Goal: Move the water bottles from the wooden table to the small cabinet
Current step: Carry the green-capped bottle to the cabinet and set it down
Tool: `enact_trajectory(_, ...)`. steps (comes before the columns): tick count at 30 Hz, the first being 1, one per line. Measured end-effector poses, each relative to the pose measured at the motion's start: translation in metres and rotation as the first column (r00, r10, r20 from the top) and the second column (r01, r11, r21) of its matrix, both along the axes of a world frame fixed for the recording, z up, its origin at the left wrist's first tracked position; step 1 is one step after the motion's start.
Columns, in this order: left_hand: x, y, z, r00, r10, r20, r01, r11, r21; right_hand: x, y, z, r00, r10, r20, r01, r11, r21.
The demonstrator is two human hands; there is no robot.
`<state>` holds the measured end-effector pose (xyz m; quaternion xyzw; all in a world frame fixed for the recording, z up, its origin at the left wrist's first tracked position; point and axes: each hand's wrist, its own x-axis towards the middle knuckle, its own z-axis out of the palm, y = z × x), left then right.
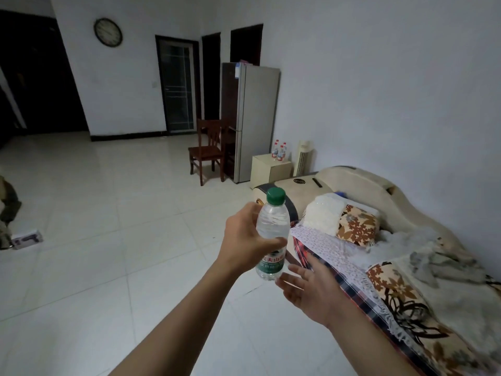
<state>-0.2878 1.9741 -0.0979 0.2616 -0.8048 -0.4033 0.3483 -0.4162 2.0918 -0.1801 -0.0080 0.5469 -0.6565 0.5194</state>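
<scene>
two bare forearms reach forward from the bottom of the view over a pale tiled floor point(95, 240). the right hand point(306, 289) hangs lowest and nearest, palm up and fingers spread loose, grasping nothing, its fingertips just beside the base of a bottle. the left hand point(244, 240) sits a little higher and wraps its fingers and thumb around the middle of a clear water bottle point(271, 234) with a green cap and a green label, held upright in mid-air above the floor. to the right, a bed point(406, 253) with patterned blankets and pillows runs along the white wall. further off, past the head of the bed, stands the small cabinet point(268, 170), cream coloured, with several red-capped bottles point(279, 150) already grouped on its top, next to a tall grey fridge point(249, 118) and a wooden chair point(207, 150). a round clock point(108, 32) hangs on the far wall. the wooden table is not in view. the step appears to be carrying this bottle across the room to the cabinet. to do it well, the grip should stay around the bottle's middle, the bottle stay vertical, the path keep clear of the bed's edge, and the bottle be set on a bare part of the cabinet top beside the others so none get knocked over.
</scene>
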Motion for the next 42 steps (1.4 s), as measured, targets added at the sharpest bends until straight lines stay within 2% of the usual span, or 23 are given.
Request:
enact_trajectory(12, -0.015, -0.145, -0.008, 0.999, 0.047, -0.01, -0.047, 0.999, 0.02, -0.029, -0.15, -0.007, 0.998, 0.066, -0.022, -0.064, 0.994, 0.083)
enact_trajectory(26, -0.167, -0.312, 0.001, 0.988, 0.108, 0.11, -0.106, 0.994, -0.022, -0.177, -0.327, -0.017, 0.981, 0.177, 0.077, -0.177, 0.984, -0.004)
enact_trajectory(34, -0.215, -0.425, -0.002, 0.993, 0.1, 0.063, -0.101, 0.995, 0.003, -0.235, -0.425, -0.016, 0.986, 0.146, 0.079, -0.147, 0.989, 0.007)
enact_trajectory(42, -0.241, -0.568, -0.01, 0.999, 0.034, 0.001, -0.034, 0.999, -0.005, -0.26, -0.561, -0.008, 0.995, 0.101, 0.0, -0.101, 0.995, 0.013)
